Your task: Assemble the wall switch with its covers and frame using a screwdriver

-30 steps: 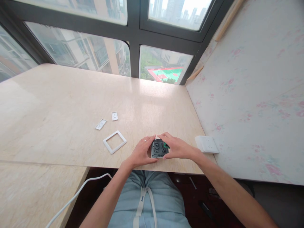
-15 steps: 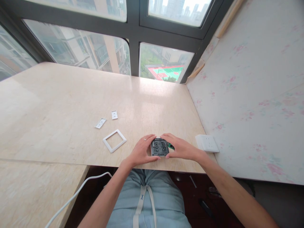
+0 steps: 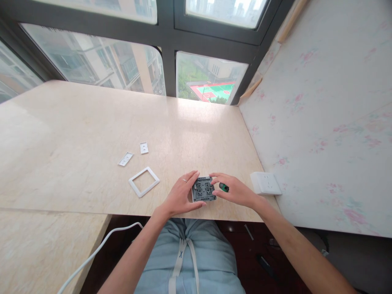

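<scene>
My left hand (image 3: 183, 194) grips the left side of a square dark grey wall switch body (image 3: 204, 189) with white edges, fingers at the far corner and thumb along the near edge. Its inner face, with two recessed mechanisms, points up. My right hand (image 3: 234, 190) is at the right edge of the switch, index finger and thumb curled close to it. Between that thumb and finger shows a green and black tool handle (image 3: 223, 187), seemingly tucked in the hand; the rest of it is hidden.
A white switch frame (image 3: 143, 182) and two small white switch covers (image 3: 125, 159) (image 3: 143, 148) lie on the marble-look counter (image 3: 92, 122), left of my hands. A white socket box (image 3: 266, 183) stands against the flowered wall. A white cable (image 3: 104, 241) runs below the counter edge.
My right thumb and fingers have drawn back from the switch's near and far corners toward its right edge. More of the green and black handle shows. My left hand keeps its grip.
</scene>
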